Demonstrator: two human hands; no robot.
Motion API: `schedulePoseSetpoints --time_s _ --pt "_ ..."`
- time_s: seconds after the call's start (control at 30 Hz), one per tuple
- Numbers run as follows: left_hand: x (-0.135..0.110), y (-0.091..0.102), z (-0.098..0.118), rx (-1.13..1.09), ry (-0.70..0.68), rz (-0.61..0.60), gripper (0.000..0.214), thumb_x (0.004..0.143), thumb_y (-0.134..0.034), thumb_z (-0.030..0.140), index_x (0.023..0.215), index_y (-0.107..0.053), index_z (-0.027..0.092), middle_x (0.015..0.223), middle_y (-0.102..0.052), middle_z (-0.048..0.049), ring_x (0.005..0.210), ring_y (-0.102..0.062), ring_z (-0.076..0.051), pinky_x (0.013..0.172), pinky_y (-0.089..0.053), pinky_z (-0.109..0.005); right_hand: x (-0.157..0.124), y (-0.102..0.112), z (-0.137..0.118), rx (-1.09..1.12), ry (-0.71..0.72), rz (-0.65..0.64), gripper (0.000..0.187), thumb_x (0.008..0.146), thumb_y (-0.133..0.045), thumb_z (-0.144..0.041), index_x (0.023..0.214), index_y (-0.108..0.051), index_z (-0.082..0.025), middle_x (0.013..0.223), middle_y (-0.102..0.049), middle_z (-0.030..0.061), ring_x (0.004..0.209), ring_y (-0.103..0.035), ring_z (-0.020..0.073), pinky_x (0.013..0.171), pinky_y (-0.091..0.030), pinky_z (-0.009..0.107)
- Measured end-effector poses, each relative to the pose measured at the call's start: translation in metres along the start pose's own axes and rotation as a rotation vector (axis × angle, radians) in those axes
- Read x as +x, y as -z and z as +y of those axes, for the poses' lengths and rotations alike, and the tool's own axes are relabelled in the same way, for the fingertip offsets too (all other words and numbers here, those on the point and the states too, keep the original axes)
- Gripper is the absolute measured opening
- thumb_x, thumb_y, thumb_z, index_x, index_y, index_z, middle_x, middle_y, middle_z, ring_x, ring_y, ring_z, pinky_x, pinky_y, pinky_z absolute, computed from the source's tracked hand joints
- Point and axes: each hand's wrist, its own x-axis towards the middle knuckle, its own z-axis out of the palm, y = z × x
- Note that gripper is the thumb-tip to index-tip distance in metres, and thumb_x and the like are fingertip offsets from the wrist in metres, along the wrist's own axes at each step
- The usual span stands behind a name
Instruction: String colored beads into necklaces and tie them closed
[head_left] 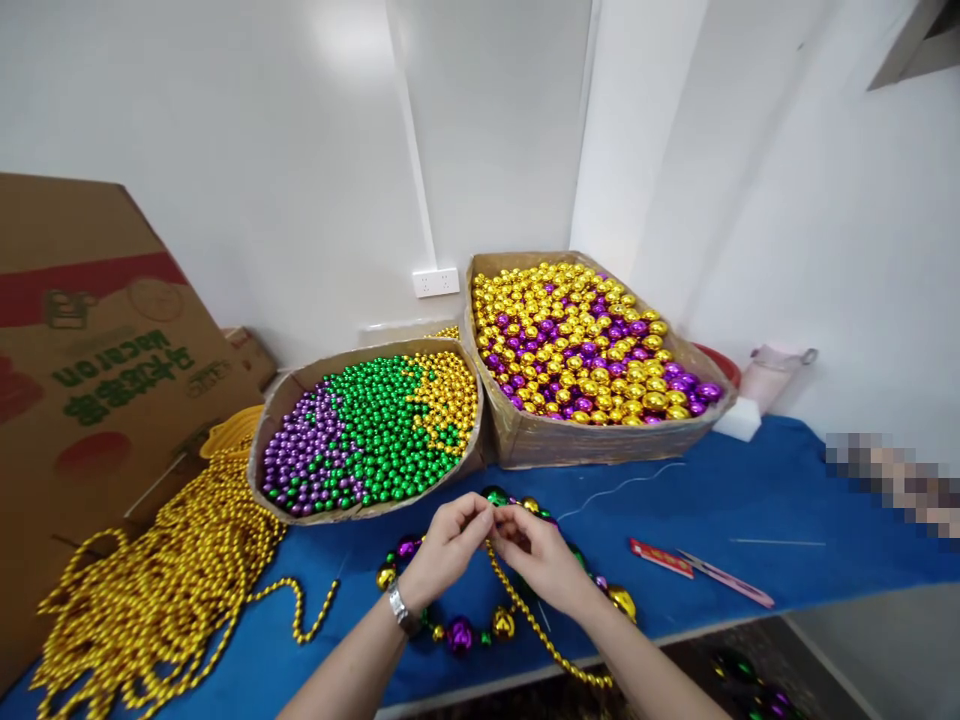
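While your left hand and right hand meet fingertip to fingertip above the blue table, both pinch shut on the bead necklace beside a green bead, though your fingers hide the thread between them.

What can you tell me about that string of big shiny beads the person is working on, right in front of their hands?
The necklace of large shiny green, purple and gold ball beads looks like metallic plastic. It lies in a loose loop on the blue table covering, near the front edge. The left hand and right hand pinch its top together by a green bead. A thin gold bead strand crosses it and trails off the table edge.
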Motion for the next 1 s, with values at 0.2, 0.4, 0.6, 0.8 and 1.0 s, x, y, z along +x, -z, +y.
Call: schedulePoseSetpoints --time_s 0.2,0.4,0.6,0.8,1.0 --pt "-0.005 -0.009 -0.002 0.007 0.015 -0.035 0.028 0.084 -0.054 0.039 0.074 -0.061 0.014 0.062 -0.052 0.0000 0.055 -0.040 -0.010 0.051 -0.030 -0.021 0.012 -0.012 0.006 -0.138 0.122 0.082 0.020 0.083 -0.056 -0.036 0.069 -0.063 -0.024 0.071 -0.059 0.0016 0.070 -0.051 0.0182 0.068 -0.039 0.030" --pt "-0.003 -0.003 -0.002 -0.068 0.048 0.040 0.025 0.083 -0.056 0.038 0.078 -0.063 0.014 0.064 -0.058 -0.0022 0.055 -0.043 -0.011 0.053 -0.032 -0.021 0.001 0.008 -0.007 -0.163 0.104 0.099 0.016 0.082 -0.060 -0.038 0.074 -0.069 -0.027 0.073 -0.058 0.0022 0.072 -0.052 0.0184 0.068 -0.039 0.029" --pt "-0.001 0.000 -0.005 0.127 -0.062 0.133 0.022 0.084 -0.055 0.036 0.076 -0.064 0.017 0.074 -0.060 -0.0040 0.067 -0.050 -0.015 0.063 -0.037 -0.024 -0.007 0.025 -0.018 0.034 0.023 0.119 0.012 0.073 -0.072 -0.036 0.066 -0.070 -0.027 0.070 -0.058 0.0010 0.070 -0.052 0.0166 0.070 -0.041 0.028" --pt "-0.010 0.001 -0.021 0.089 -0.033 0.253 0.020 0.082 -0.058 0.032 0.067 -0.060 0.018 0.071 -0.058 -0.0033 0.065 -0.046 -0.015 0.062 -0.035 -0.025 -0.010 0.020 0.002 0.551 -0.084 0.263 0.029 0.082 -0.055 -0.051 0.073 -0.058 -0.024 0.091 -0.063 0.0019 0.091 -0.059 0.0195 0.082 -0.047 0.039" --pt "-0.009 -0.013 -0.039 -0.833 0.206 0.049 0.025 0.083 -0.055 0.035 0.070 -0.043 0.018 0.086 -0.062 -0.0056 0.047 -0.042 -0.008 0.043 -0.025 -0.021 -0.008 0.021 0.013 0.861 -0.131 0.375 0.024 0.079 -0.060 -0.046 0.070 -0.049 -0.026 0.057 -0.042 -0.0083 0.055 -0.050 0.0107 0.079 -0.051 0.040"
